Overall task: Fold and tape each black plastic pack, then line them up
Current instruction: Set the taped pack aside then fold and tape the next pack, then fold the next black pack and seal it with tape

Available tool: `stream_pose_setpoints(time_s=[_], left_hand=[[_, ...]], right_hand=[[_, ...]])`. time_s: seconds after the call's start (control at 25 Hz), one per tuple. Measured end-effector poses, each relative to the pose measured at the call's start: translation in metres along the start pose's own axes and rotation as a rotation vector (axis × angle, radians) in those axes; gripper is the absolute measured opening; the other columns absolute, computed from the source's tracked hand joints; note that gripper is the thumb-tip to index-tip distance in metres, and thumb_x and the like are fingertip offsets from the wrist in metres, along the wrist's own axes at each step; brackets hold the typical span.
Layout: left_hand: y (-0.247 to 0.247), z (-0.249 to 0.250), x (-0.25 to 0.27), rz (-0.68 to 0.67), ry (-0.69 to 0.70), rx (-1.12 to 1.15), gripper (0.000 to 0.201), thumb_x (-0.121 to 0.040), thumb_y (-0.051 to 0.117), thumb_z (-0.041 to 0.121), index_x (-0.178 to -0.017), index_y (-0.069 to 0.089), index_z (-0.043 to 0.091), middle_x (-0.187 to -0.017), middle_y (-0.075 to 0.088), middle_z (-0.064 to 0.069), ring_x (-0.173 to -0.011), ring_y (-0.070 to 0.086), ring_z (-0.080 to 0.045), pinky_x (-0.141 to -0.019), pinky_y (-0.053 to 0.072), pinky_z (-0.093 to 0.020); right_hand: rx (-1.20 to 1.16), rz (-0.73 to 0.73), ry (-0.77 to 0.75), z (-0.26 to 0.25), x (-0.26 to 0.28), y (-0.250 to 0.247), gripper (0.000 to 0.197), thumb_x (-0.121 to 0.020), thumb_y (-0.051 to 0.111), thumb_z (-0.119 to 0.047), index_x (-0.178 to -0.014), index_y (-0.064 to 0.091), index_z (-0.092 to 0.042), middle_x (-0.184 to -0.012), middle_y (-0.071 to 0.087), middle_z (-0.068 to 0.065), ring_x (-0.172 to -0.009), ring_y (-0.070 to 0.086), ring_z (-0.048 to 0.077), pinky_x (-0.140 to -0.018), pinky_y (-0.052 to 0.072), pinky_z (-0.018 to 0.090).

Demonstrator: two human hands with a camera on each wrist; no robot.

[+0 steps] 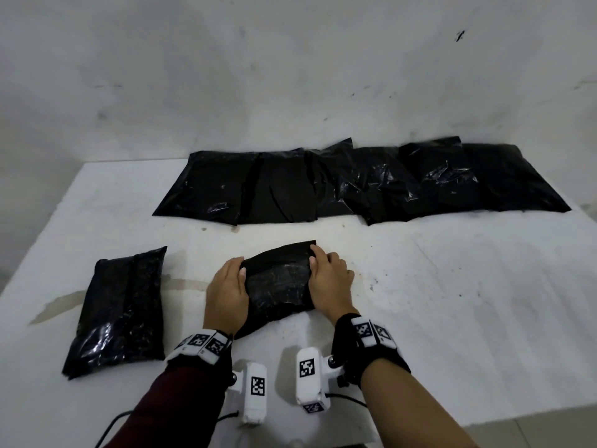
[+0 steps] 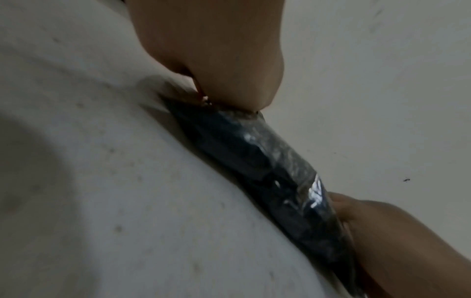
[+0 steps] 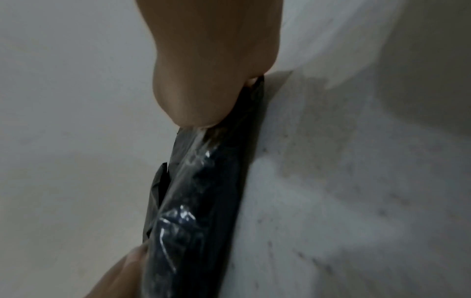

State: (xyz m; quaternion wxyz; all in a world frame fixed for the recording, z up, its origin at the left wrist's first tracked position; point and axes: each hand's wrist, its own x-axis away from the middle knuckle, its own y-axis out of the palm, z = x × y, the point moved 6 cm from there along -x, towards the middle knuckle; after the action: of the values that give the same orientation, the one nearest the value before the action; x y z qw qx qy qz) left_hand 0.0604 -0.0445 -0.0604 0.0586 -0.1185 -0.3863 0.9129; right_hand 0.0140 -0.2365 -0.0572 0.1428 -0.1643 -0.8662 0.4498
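Observation:
A black plastic pack point(image 1: 277, 286) lies on the white table point(image 1: 452, 302) right in front of me, its far flap folded over. My left hand point(image 1: 226, 292) grips its left edge with the thumb on top. My right hand point(image 1: 329, 282) grips its right edge the same way. In the left wrist view the left hand point(image 2: 211, 60) pinches the pack point(image 2: 267, 171), with the right hand point(image 2: 395, 242) at its other end. In the right wrist view the right hand point(image 3: 211, 70) pinches the pack point(image 3: 203, 201), and the left hand point(image 3: 122, 272) shows at the lower left.
A folded black pack point(image 1: 119, 312) lies at the near left of the table. Several unfolded black packs point(image 1: 355, 182) overlap in a row along the back, against the white wall point(image 1: 290, 76). The table's front edge runs close at the lower right.

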Motion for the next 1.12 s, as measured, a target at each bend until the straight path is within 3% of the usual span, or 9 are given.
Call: stream_pose_setpoints(time_s=[0.12,0.24,0.36,0.52,0.64,0.72,0.8,0.92,1.12], left_hand=[[-0.003,0.009,0.007,0.084,-0.140,-0.161,0.031,-0.097,0.037,0.010,-0.119,0.053,-0.004,-0.116,0.058,-0.020,-0.105,0.053,-0.038,-0.089,0.039,-0.046],[-0.007,0.021,0.018,0.110,-0.303,-0.220,0.029,-0.095,0.040,0.010,-0.118,0.052,-0.004,-0.115,0.056,-0.022,-0.105,0.049,-0.038,-0.086,0.036,-0.047],[0.000,0.020,0.014,-0.096,-0.434,-0.232,0.044,-0.096,0.041,0.036,-0.133,0.043,0.014,-0.128,0.049,-0.015,-0.119,0.041,-0.034,-0.098,0.028,-0.048],[0.016,0.007,0.011,-0.243,-0.335,0.138,0.068,-0.067,0.049,0.076,-0.118,0.050,0.031,-0.111,0.059,-0.004,-0.106,0.054,-0.027,-0.096,0.038,-0.054],[-0.006,0.021,0.006,-0.108,-0.271,0.205,0.048,-0.078,0.056,0.056,-0.115,0.051,0.027,-0.106,0.058,-0.003,-0.101,0.054,-0.023,-0.092,0.043,-0.050],[-0.036,0.022,-0.016,0.001,-0.256,0.213,0.037,-0.086,0.060,0.036,-0.118,0.053,0.019,-0.107,0.056,-0.010,-0.102,0.051,-0.026,-0.092,0.042,-0.043],[-0.069,0.014,-0.044,0.080,-0.256,0.197,0.043,-0.086,0.059,0.039,-0.123,0.051,0.018,-0.111,0.054,-0.013,-0.105,0.050,-0.030,-0.095,0.040,-0.046],[-0.114,-0.021,-0.093,0.116,-0.341,0.071,0.050,-0.087,0.055,0.046,-0.129,0.047,0.019,-0.118,0.051,-0.015,-0.111,0.048,-0.036,-0.099,0.034,-0.053],[-0.165,-0.098,-0.164,0.047,-0.403,0.039,0.058,-0.077,0.057,0.044,-0.127,0.047,0.016,-0.117,0.050,-0.019,-0.111,0.046,-0.040,-0.099,0.036,-0.053]], right_hand=[[-0.170,0.064,0.115,0.015,-0.002,-0.020,0.037,-0.086,0.042,0.002,-0.122,0.050,-0.002,-0.114,0.055,0.017,-0.110,0.049,0.035,-0.090,0.036,0.037],[-0.215,0.169,0.235,0.018,0.020,-0.029,0.026,-0.095,0.042,-0.014,-0.114,0.052,0.001,-0.110,0.057,0.018,-0.106,0.051,0.035,-0.087,0.038,0.037],[-0.364,-0.052,0.218,0.006,0.028,-0.007,0.040,-0.096,0.044,-0.037,-0.103,0.059,-0.001,-0.103,0.064,0.015,-0.100,0.058,0.032,-0.086,0.047,0.035],[-0.525,-0.105,0.182,-0.021,0.037,-0.007,0.061,-0.086,0.061,-0.023,-0.137,0.032,-0.008,-0.127,0.039,0.009,-0.114,0.049,0.026,-0.090,0.042,0.025],[-0.591,-0.079,0.069,-0.050,0.034,-0.023,0.072,-0.081,0.064,-0.012,-0.139,0.021,-0.015,-0.117,0.028,0.000,-0.098,0.043,0.014,-0.068,0.037,0.003],[-0.657,-0.080,0.021,-0.082,0.019,-0.027,0.075,-0.079,0.067,-0.011,-0.139,0.022,-0.016,-0.119,0.029,0.001,-0.095,0.038,0.009,-0.067,0.036,0.000],[-0.719,-0.069,-0.004,-0.120,-0.006,-0.022,0.078,-0.075,0.068,-0.009,-0.139,0.024,-0.013,-0.126,0.032,0.005,-0.103,0.040,0.010,-0.084,0.039,0.009],[-0.782,-0.064,-0.029,-0.183,-0.049,0.002,0.087,-0.066,0.070,-0.010,-0.140,0.024,-0.011,-0.133,0.040,0.010,-0.120,0.045,0.023,-0.102,0.043,0.041],[-0.718,-0.227,-0.037,-0.271,-0.107,0.057,0.089,-0.074,0.069,-0.003,-0.145,0.016,-0.009,-0.139,0.037,0.012,-0.126,0.040,0.026,-0.104,0.040,0.035]])
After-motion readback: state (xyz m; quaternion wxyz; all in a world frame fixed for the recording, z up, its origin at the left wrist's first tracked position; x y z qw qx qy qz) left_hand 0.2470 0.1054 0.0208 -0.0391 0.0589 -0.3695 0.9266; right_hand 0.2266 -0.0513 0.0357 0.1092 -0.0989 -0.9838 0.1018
